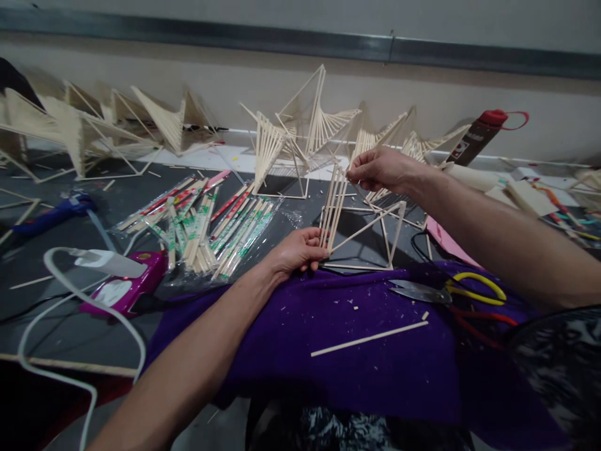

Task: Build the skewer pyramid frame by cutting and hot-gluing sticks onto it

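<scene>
A frame of thin wooden sticks [370, 233] stands on the dark table at the edge of a purple cloth [357, 351]. My left hand [297, 252] grips the frame's lower left corner, fingers closed round the bottom ends of several leaning sticks. My right hand [379, 169] pinches the top ends of those same sticks, above and to the right. A loose stick [370, 338] lies on the cloth in front of the frame.
Packs of wrapped chopsticks [206, 222] lie left of the frame. Yellow-handled snips [446, 291] rest on the cloth at right. Finished stick structures [300, 134] line the wall. A magenta box [124, 285], white cable [79, 300], blue tool [56, 212] and red-capped bottle [476, 134] are nearby.
</scene>
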